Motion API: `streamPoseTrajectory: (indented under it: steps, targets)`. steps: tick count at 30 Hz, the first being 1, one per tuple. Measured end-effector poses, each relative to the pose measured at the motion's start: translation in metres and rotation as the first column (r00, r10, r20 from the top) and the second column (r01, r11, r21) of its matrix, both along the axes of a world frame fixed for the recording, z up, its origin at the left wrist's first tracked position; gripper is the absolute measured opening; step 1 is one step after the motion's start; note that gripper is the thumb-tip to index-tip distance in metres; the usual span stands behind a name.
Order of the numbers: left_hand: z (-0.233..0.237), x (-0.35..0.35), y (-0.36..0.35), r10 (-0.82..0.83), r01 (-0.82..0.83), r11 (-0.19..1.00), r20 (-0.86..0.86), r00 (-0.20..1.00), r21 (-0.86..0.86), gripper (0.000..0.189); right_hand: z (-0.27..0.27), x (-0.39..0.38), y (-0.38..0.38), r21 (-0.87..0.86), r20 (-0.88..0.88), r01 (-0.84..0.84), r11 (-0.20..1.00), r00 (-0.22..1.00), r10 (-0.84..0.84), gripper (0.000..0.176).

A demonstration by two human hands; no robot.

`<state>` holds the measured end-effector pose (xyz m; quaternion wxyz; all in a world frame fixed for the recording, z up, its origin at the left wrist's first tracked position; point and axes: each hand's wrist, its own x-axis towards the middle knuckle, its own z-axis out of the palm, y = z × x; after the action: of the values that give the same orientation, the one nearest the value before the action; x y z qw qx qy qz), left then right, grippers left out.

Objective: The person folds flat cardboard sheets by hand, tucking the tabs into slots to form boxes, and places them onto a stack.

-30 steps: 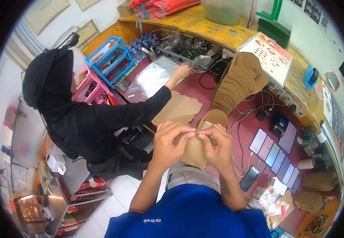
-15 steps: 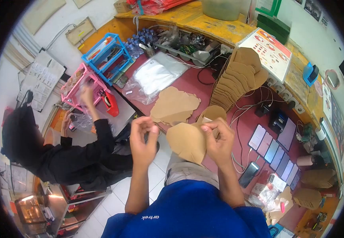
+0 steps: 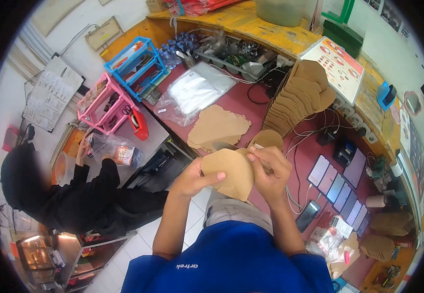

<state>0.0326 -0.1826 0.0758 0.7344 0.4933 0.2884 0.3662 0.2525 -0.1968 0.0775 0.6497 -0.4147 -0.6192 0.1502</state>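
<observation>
A brown cardboard piece [image 3: 231, 173], partly folded, is held in front of my body between both hands. My left hand [image 3: 188, 178] grips its left side, thumb on top and fingers underneath. At its upper right edge, my right hand [image 3: 270, 171] pinches the cardboard between thumb and fingers. Just beyond lies a stack of flat cardboard cutouts [image 3: 219, 126] on the dark red table [image 3: 243, 100]. A folded cardboard piece [image 3: 269, 138] rests behind my right hand. Farther back, a long row of nested cardboard pieces [image 3: 295, 97] leans toward the table's rear.
Several phones [image 3: 339, 188] lie at the right among cables. Clear plastic bags [image 3: 197, 88] sit at the back left. Blue [image 3: 136, 68] and pink racks [image 3: 107, 105] and a red tape dispenser [image 3: 137, 124] stand left. A co-worker in black [image 3: 85, 195] works over a plastic bag there.
My left hand has moved right and closed on the cardboard piece; before, it was open beside it. My right hand keeps its pinch. The co-worker's raised hand has come down.
</observation>
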Motion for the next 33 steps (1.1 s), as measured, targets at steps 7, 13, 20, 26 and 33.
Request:
streamPoseTrajectory:
  steps: [7, 13, 20, 26, 33]
  targets:
    - [-0.003, -0.001, 0.001, 0.026, -0.026, 1.000, 0.022, 0.999, -0.010, 0.040, 0.019, 0.031, -0.001, 0.110, 0.385, -0.132, 0.985, 0.920, 0.080, 0.033]
    - [-0.001, -0.007, 0.006, -0.053, 0.053, 0.999, 0.032, 0.998, -0.002, 0.041, 0.028, 0.039, -0.001, 0.045, 0.548, -0.239, 0.970, 0.818, 0.176, 0.046]
    - [-0.003, 0.002, 0.005, 0.063, -0.059, 0.995, -0.040, 0.997, 0.077, 0.056, 0.021, 0.053, -0.007, -0.099, 0.641, -0.264, 0.960, 0.721, 0.264, 0.059]
    - [-0.011, 0.004, 0.005, 0.024, -0.024, 1.000, 0.034, 0.999, 0.004, 0.050, 0.030, 0.052, -0.013, -0.097, 0.616, -0.324, 0.941, 0.723, 0.312, 0.036]
    - [-0.007, 0.009, 0.004, 0.068, -0.068, 0.996, -0.008, 0.998, 0.058, 0.055, 0.028, 0.038, -0.016, -0.233, 0.171, -0.380, 0.895, 0.890, 0.423, 0.014]
